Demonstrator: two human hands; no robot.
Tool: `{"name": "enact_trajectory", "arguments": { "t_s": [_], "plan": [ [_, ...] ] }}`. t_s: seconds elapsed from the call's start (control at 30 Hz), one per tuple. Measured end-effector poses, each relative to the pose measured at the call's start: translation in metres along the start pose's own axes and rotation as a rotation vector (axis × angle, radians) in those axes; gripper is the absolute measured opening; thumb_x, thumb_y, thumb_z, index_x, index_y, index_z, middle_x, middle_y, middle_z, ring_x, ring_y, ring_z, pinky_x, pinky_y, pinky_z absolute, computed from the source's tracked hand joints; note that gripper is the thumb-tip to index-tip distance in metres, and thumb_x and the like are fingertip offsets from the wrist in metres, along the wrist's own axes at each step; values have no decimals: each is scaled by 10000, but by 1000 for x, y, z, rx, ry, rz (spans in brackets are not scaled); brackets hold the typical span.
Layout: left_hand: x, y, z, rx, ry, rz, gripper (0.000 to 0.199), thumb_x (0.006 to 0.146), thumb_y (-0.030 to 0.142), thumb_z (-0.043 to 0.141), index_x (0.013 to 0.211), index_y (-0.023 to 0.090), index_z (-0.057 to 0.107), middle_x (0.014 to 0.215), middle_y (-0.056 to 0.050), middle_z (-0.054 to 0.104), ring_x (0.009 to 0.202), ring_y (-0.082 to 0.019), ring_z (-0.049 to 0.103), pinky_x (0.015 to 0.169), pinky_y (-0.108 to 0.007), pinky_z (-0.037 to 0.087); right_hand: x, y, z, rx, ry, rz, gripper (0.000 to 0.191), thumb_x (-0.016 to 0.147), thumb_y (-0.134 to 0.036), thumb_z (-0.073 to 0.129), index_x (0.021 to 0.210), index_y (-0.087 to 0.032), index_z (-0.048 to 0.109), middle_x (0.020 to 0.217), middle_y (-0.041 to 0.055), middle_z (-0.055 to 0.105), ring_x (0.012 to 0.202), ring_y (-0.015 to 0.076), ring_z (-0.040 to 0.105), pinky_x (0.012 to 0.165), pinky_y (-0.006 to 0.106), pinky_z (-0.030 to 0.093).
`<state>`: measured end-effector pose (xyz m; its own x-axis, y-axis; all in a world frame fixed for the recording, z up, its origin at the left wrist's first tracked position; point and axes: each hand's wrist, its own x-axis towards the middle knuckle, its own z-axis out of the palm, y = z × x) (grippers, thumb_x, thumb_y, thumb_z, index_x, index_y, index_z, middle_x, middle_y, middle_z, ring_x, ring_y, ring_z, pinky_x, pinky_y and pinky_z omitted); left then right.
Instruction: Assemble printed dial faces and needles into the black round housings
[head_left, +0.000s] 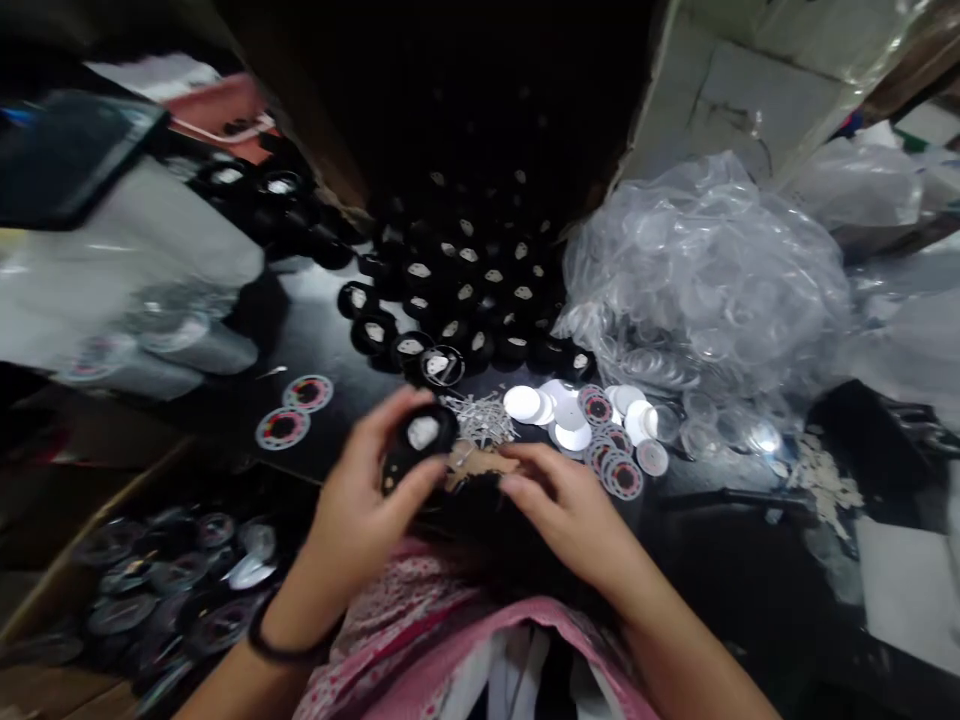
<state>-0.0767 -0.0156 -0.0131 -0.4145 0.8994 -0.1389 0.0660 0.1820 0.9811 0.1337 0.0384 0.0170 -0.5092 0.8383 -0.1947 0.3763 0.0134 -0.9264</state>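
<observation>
A round black case [424, 432] with a pale centre is gripped between the thumb and fingers of my left hand [369, 468]. To its right, my right hand [559, 492] has its thumb and fingertips close together beside a brown scrap [476, 462]; whatever they hold is too small to make out. Just beyond the hands lies a pile of small white pointers [484, 418]. White discs [523, 403] and printed dials [622, 475] are heaped to the right of that pile. Two more printed dials [283, 428] rest at the left.
Many black cases [373, 332] fill the back of the dark table [319, 320]. Clear plastic bags [705, 260] and clear covers stand at right, near a black tool [739, 497]. A box of finished-looking round parts [124, 610] sits lower left. Stacked discs [199, 345] lie at left.
</observation>
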Motion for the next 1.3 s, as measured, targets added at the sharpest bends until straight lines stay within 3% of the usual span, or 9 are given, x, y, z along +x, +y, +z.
{"name": "enact_trajectory", "arguments": {
  "t_s": [0.1,0.2,0.33,0.43,0.53,0.77,0.9,1.03,1.3],
  "plan": [
    [-30,1,23,-104,-223,-65,624,726,323,837,1320,329,648,1453,-45,591,1426,-335,429,1222,-441,277,7,0,11,107,-21,27,228,956,-372,570,993,-179,686,864,6,701,780,138,631,718,251,485],
    [-36,-4,34,-415,-301,-379,534,742,323,838,1256,338,692,1428,-45,620,1350,-322,532,1100,-393,472,12,3,4,92,-50,30,248,959,-399,574,961,-175,682,798,-15,664,724,123,602,670,230,459],
    [-27,-5,35,-653,-281,-626,380,725,256,854,1094,290,767,1256,-55,729,1110,-280,705,897,-299,604,38,5,-13,-278,51,-39,284,982,-420,556,1006,-188,717,924,38,694,844,172,644,790,294,474],
    [-22,-2,34,-707,-218,-606,362,767,216,818,1116,287,755,1208,-37,745,1052,-218,721,894,-255,594,65,8,-18,-780,154,-76,362,916,-379,669,1225,-191,670,1193,131,637,1074,288,602,922,424,445],
    [-20,-1,34,-729,-129,-557,327,825,298,773,1147,263,729,1185,-52,745,1024,-191,711,860,-247,598,78,14,-17,-944,148,-63,377,899,-354,678,1237,-187,657,1224,148,609,1119,339,565,909,481,447],
    [-8,4,39,-783,-38,-644,309,988,431,537,1091,201,717,1177,-89,733,1069,-203,688,856,-285,606,63,25,-30,-458,345,-101,154,914,-264,641,994,-217,764,1042,60,655,961,201,612,881,349,467],
    [-3,16,50,-891,-108,-639,322,990,448,524,1111,205,697,1260,-104,697,1161,-284,662,945,-433,594,43,14,-31,-186,197,-77,148,924,-276,617,962,-232,753,838,-5,721,765,147,647,750,279,486],
    [-8,16,59,-916,-134,-630,260,981,382,562,1096,201,709,1261,-91,703,1198,-254,637,997,-403,569,25,5,-27,-98,107,-98,117,909,-295,650,907,-207,727,887,7,755,811,152,673,750,269,492],
    [-15,10,60,-731,-144,-497,286,905,412,676,1119,229,724,1252,-64,715,1185,-249,643,970,-340,565,6,2,-27,-95,170,-88,265,941,-205,579,1202,-214,626,953,18,686,849,149,641,761,278,503]
  ]
}}
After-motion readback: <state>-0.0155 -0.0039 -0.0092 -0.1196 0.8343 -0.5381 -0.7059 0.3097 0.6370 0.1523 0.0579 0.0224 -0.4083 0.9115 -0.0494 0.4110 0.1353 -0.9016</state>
